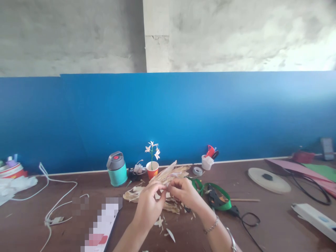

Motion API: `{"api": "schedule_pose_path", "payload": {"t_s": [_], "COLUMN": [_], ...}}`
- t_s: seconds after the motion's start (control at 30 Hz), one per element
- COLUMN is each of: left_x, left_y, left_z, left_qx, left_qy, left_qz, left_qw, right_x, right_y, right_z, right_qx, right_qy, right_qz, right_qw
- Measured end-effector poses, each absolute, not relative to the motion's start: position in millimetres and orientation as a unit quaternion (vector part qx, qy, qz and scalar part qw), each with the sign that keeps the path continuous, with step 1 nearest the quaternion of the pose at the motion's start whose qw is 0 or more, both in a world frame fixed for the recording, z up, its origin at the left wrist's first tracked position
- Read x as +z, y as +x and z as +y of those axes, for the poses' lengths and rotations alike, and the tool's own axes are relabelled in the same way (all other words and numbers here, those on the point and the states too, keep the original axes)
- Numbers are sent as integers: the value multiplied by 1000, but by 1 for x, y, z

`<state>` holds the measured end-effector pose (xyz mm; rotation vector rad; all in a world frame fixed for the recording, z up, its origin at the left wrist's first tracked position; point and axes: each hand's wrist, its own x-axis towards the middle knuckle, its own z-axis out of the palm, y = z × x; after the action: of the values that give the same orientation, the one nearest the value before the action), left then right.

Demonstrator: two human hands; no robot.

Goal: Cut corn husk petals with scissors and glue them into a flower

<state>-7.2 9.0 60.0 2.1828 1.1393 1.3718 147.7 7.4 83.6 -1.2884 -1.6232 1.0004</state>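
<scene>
Fingertips pinched, my left hand (151, 202) meets my right hand (186, 193) above a pile of dried corn husks (174, 173). Whatever lies between the fingertips is too small to make out. Cut pale scraps (170, 235) are strewn on the table below my hands. Just behind the husks stands a red paper cup (152, 172) holding a green stem with several pale flowers (152, 149). Right of the husks is a roll of tape (197, 171). A loop of green ribbon (223, 197) lies close to my right forearm.
A teal insulated jar (117, 173) stands at the back left. White cables (49, 210) and a partly blurred phone (105, 224) lie left. Rightward are a white cup of tools (207, 162), a round lid (269, 180), coloured paper (301, 171) and a power strip (315, 218). A blue partition (183, 115) borders the table.
</scene>
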Motion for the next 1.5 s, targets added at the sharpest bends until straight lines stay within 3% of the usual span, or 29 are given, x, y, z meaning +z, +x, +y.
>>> {"api": "schedule_pose_path", "payload": {"t_s": [0.27,0.4,0.53,0.87,1.27,1.5], "left_x": [62,62,61,60,60,62], "left_y": [-10,-10,-9,-8,-10,-8], "left_z": [8,7,7,8,8,7], "left_qx": [448,417,420,450,390,440], "left_qy": [824,835,831,805,839,796], "left_qz": [344,347,354,379,373,412], "left_qw": [-47,-93,-84,-72,-66,42], "right_x": [78,76,75,79,74,76], "right_y": [146,147,147,145,146,148], "right_z": [10,10,11,8,11,11], "right_qx": [334,381,446,402,433,313], "right_qy": [-516,-516,-505,-525,-506,-524], "right_qz": [-672,-658,-622,-633,-638,-690], "right_qw": [413,394,399,403,385,390]}}
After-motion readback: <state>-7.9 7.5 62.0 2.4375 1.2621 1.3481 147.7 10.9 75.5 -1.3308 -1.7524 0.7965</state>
